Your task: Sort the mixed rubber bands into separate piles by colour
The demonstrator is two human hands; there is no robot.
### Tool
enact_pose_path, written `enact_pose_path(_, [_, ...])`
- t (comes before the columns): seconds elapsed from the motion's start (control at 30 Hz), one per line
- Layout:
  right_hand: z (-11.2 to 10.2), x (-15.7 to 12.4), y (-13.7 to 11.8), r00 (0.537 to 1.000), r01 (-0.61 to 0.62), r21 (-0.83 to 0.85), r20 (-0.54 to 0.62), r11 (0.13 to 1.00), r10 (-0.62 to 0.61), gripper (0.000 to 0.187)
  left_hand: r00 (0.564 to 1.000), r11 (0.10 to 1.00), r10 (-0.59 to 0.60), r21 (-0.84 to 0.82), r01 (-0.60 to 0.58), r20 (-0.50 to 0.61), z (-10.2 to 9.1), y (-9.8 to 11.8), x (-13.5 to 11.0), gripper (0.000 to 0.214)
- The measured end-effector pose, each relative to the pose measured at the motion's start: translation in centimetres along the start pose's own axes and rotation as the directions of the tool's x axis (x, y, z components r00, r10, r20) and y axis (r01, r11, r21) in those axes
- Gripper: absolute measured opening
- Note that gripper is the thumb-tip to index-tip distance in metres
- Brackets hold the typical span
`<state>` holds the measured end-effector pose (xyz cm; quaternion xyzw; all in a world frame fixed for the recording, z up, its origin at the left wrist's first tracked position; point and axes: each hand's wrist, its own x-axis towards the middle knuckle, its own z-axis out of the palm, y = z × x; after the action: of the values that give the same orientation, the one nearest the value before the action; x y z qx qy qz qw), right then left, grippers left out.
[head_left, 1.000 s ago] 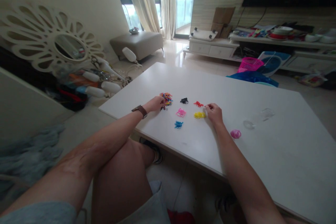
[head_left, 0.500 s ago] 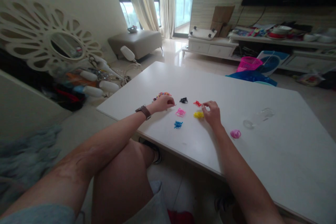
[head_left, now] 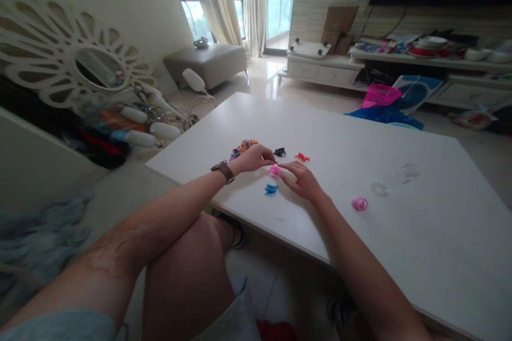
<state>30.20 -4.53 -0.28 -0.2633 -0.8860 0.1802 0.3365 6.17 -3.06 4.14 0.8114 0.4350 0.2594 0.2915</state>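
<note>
Left hand - fingertips pinched together just above the pink bands, any grip too small to tell. Right hand - fingers stretched loose, touching that pile. It lies near the surface's near edge, blue bands just beside.

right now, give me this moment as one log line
left hand: fingertips pinched over small pink elastic-band pile | right hand: open, fingers at same pile | small blue elastic-band pile: nearby, untouched | surface: white table
</note>
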Motion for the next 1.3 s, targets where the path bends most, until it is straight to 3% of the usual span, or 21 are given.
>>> enact_pose_path(0.73, [0.8, -0.3, 0.3, 0.995, -0.091, 0.012, -0.030, 0.996, 0.092, 0.039, 1.000, 0.999, 0.016, -0.042, -0.017, -0.020, 0.6, 0.3, 0.4, 0.009])
enact_pose_path(1.03, [0.4, -0.5, 1.5, 0.989, -0.102, -0.035, -0.110, 0.994, 0.097, 0.039, 0.993, 0.995, -0.080, -0.059, 0.075, -0.092, 0.8, 0.1, 0.6, 0.010])
enact_pose_path(1.13, [-0.3, -0.8, 3.2, 0.952, -0.240, -0.097, -0.216, 0.966, 0.215, 0.038, 0.979, 0.987, -0.150, -0.077, 0.141, -0.136, 0.7, -0.4, 0.5, 0.009])
enact_pose_path(1.3, [-1.2, -1.8, 6.8, 0.831, -0.520, -0.181, -0.334, 0.835, 0.445, 0.036, 0.974, 0.982, -0.181, -0.076, 0.172, -0.139, 0.5, -0.7, 0.1, 0.009])
